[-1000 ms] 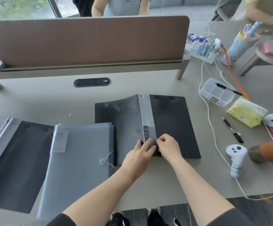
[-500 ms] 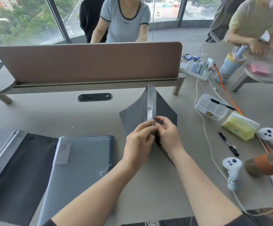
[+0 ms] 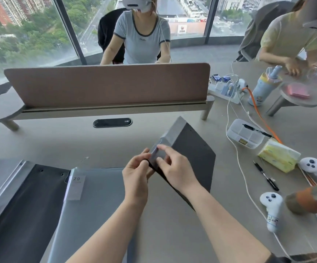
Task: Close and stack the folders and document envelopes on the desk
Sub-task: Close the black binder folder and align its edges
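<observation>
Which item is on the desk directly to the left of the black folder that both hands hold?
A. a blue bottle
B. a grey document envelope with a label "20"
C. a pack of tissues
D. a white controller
B: the grey document envelope with the "20" label lies flat left of the black folder, which the left hand and right hand grip at its spine.

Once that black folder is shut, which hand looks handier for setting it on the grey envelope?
Probably the left. The left hand grips the black folder at its spine on the side toward the grey envelope, which lies to the left. The right hand would have to cross over.
</observation>
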A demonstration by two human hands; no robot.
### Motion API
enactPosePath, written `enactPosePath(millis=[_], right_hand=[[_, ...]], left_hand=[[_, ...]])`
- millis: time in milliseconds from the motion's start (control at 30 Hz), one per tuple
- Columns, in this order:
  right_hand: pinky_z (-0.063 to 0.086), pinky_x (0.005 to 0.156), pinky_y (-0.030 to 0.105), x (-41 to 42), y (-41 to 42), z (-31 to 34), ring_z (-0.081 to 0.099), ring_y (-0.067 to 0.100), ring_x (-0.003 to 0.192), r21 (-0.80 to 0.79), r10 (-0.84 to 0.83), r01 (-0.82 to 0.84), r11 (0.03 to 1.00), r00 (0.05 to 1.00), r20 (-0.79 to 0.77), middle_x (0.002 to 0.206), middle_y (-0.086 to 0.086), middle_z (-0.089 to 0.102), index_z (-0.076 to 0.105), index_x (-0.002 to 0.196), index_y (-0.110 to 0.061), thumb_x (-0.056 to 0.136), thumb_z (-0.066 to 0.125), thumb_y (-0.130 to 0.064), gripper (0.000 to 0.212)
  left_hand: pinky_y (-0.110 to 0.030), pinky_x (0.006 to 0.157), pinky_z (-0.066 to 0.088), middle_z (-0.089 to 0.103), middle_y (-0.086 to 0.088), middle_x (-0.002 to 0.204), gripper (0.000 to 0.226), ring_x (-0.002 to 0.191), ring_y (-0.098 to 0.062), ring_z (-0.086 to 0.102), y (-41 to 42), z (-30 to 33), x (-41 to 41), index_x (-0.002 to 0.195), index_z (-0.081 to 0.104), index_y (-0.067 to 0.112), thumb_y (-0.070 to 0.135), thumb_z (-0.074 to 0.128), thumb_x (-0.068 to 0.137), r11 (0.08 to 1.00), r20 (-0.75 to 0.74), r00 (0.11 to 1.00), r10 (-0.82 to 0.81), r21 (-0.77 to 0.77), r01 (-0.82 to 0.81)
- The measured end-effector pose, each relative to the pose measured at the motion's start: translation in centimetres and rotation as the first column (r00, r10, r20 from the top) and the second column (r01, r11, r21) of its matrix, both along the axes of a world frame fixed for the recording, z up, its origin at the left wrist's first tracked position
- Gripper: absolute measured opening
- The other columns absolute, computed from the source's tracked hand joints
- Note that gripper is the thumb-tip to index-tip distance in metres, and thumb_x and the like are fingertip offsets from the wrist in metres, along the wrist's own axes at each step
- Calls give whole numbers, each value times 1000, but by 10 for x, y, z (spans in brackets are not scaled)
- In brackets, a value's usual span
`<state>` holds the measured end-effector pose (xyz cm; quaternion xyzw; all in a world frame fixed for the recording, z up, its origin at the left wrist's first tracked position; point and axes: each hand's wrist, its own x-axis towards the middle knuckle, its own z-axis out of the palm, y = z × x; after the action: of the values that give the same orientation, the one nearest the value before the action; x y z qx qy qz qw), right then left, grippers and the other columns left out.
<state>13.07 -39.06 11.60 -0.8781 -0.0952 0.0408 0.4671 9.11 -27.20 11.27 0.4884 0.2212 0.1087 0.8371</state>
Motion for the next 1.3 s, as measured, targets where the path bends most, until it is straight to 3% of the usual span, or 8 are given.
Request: enactPosePath(millis=[100,200,467,700,800,900,1067,1300], right_hand=[[51,76,35,-11,9,-26,53,11,73,-90,50,-58,994,994,-95,65,-10,51,58,135,-36,93,56,-28,42],[49,83,34,-24,14,-50,52,9,83,-164,95,-127,978,977,-191,70,-18,50,55,135,-39,94,52,-31,43],[49,86,37,-49,13,-92,54,12,83,-206,132,-219,954,920,-369,68,-14,53,53,135,-44,96,47,-28,42],[50,82,36,-61,1,-122,52,9,73,-210,90,-218,953,867,-490,65,-10,53,55,130,-48,96,46,-23,43],[53,84,38,-64,-10,-130,55,10,80,-203,6,-125,971,865,-502,69,-13,56,57,130,-42,98,47,-22,39],[55,79,35,-62,-31,-135,61,12,91,-291,-208,85,953,881,-426,101,-7,67,55,134,-33,100,46,-21,37],[46,67,31,-50,-68,-140,56,19,77,-450,-485,325,832,820,-303,126,1,48,51,138,-26,97,52,-19,42],[48,78,38,-35,-95,-143,53,28,80,-542,-643,407,735,674,-365,138,7,39,41,147,-19,93,58,-23,57]], left_hand=[[-30,73,61,68,-21,118,37,101,-33,69,8,-27,-17,81,69,3,-17,40,89,998,-102,995,9,-55,-15],[-25,65,58,70,-16,104,19,76,-21,71,14,-50,-35,82,65,0,-7,51,93,999,-204,979,1,-32,-8],[-41,78,58,72,-16,91,16,80,-23,68,22,-109,-61,85,63,10,16,77,80,927,-526,850,10,325,190],[-23,74,46,67,6,94,29,86,-10,63,15,-123,-60,107,60,18,19,73,81,700,-678,731,-77,485,524],[-28,76,48,67,5,94,35,87,-15,64,10,-128,-62,115,59,18,22,71,83,601,-728,674,-125,485,635],[-30,77,51,68,4,93,36,86,-18,65,7,-132,-62,119,60,18,22,68,84,525,-752,647,-125,503,687],[-33,80,50,68,0,109,34,98,-25,63,2,-133,-56,116,59,17,26,60,83,413,-782,617,-92,533,738],[-29,79,43,65,0,119,43,107,-22,60,-2,-131,-33,120,61,15,42,62,86,447,-769,635,-74,544,710]])
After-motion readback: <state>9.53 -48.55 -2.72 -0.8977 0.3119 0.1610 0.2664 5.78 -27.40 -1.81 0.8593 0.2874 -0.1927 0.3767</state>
